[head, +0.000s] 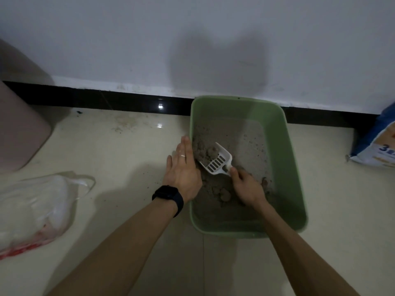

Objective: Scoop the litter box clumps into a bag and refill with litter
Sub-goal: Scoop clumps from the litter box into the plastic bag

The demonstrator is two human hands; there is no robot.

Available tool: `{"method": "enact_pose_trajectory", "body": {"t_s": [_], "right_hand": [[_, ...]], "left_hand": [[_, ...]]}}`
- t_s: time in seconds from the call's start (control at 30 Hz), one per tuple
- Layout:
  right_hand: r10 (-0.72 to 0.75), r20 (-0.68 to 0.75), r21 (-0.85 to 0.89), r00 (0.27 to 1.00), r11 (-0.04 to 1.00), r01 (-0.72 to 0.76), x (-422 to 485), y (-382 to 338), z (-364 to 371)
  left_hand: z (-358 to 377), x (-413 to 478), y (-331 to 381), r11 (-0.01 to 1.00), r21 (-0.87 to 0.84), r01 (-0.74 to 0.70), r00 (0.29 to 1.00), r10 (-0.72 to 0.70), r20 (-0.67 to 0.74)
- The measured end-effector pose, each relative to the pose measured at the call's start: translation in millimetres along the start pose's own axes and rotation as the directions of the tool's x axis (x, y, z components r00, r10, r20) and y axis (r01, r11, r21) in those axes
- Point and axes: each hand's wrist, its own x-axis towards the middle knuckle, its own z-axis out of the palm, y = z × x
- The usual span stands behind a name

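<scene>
Scooping: my right hand (pixel 248 189) grasps scoop (pixel 218 162), clump (pixel 210 153) aboard; left hand (pixel 182 169) flat at litter box (pixel 285 167) left edge. Next: bag (pixel 36 208), kept level.

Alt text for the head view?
The right hand holds a white slotted plastic scoop loaded with grey litter inside a green plastic litter box; the left hand lies flat at its rim. A clear plastic bag lies nearby.

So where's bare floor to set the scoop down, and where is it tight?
Bare tile lies between the plastic bag and the litter box, and between that box and the litter sack. Tight: the box's left side, where the left hand rests at the rim and the right hand grips the scoop.
</scene>
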Motion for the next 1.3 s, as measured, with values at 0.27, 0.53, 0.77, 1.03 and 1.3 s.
{"method": "enact_pose_trajectory", "body": {"t_s": [0.27,0.53,0.77,1.03,1.3], "right_hand": [[0.070,-0.093,0.326,0.993,0.945,-0.036,-36,-6,0],[-0.004,-0.255,0.279,0.967,0.957,0.078,-66,1,-16],[-0.024,-0.325,0.283,0.945,0.951,0.122,-78,-2,-12],[0.017,-0.303,0.356,0.953,0.929,0.096,-85,3,-11],[0.037,-0.314,0.410,0.949,0.907,0.100,-90,0,-16]], "left_hand": [[-14,-1,3,0.998,0.064,0.029,0.991,-0.037,0.128],[-33,1,1,0.967,0.253,-0.013,0.976,-0.043,0.213],[-35,-2,5,0.977,0.212,0.005,0.974,-0.054,0.222],[-35,-4,5,0.982,0.189,0.010,0.978,-0.049,0.203],[-35,-7,3,0.987,0.160,0.004,0.980,-0.036,0.196]]}}
